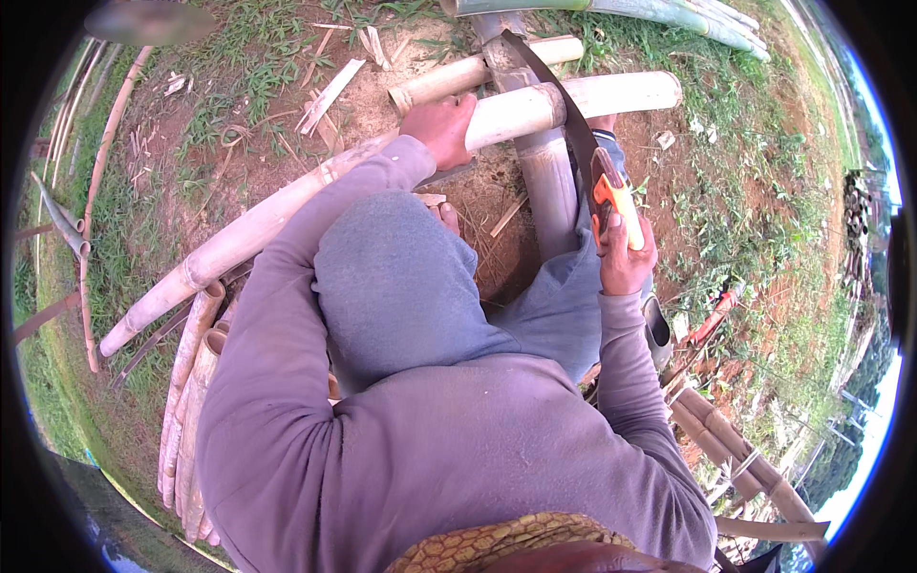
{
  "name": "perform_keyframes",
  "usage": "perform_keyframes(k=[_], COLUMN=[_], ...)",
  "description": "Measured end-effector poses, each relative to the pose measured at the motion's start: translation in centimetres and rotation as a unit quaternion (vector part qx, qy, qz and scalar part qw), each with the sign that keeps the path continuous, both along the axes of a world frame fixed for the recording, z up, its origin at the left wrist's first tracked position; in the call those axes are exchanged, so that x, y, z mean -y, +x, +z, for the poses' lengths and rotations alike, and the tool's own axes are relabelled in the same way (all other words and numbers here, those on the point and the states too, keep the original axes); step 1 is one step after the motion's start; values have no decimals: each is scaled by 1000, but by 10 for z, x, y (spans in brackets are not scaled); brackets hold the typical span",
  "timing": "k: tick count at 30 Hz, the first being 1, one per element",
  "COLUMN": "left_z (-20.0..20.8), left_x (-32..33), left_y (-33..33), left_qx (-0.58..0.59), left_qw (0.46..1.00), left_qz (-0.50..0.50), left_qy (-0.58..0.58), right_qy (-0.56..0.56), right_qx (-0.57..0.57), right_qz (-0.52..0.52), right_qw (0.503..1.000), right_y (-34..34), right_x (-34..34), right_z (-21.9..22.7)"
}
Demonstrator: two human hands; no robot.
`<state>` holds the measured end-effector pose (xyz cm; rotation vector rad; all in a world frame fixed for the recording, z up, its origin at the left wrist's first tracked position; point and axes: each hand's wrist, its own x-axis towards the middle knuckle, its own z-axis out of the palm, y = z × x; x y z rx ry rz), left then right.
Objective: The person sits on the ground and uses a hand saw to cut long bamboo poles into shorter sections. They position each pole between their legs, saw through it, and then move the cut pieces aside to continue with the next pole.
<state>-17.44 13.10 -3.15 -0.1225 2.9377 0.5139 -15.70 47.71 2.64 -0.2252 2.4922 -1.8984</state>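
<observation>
A long pale bamboo pole [258, 222] slants across in front of me, from low at the left up to the right. My left hand [441, 130] is closed over the top of it, near its middle. In my right hand [627, 254] is the orange-and-dark handle of a hand saw [576, 124]. The dark curved blade crosses the pole to the right of my left hand; whether its teeth have cut in, I cannot tell. Beneath, the pole rests across a thicker greyish bamboo log [546, 181]. My fingers hide part of the saw handle.
Behind the pole lies a shorter bamboo piece [449, 80]. Green bamboo poles [659, 11] lie at the far right. Split bamboo scraps [330, 95] litter the dirt. Cut bamboo lengths [191, 392] are stacked at my left, and tied bamboo [731, 444] lies at lower right. A red-handled tool [714, 317] lies on the grass.
</observation>
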Motion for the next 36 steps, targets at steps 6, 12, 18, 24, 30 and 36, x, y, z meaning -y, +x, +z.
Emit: perform_keyframes(k=[6,12,18,24,30,36], left_z=[-9,-13,-69,-122,-115,-109], left_x=[-16,64,126,182,158,181], left_y=[-15,137,306,334,264,252], left_qx=[-22,-247,-319,-334,-379,-431], left_qw=[998,959,511,265,241,243], left_qz=[-24,129,793,638,664,637], left_qy=[53,-43,90,641,597,591], right_qy=[-45,-2,-54,-46,-280,-274], right_qx=[46,4,-2,13,88,92], right_qz=[16,-10,-16,35,20,-37], right_qw=[998,1000,998,998,956,957], right_y=[-47,-32,-24,-26,-24,-32], right_x=[-47,-61,-57,-54,-110,-114], right_z=[-5,-49,-54,-67,-131,-127])
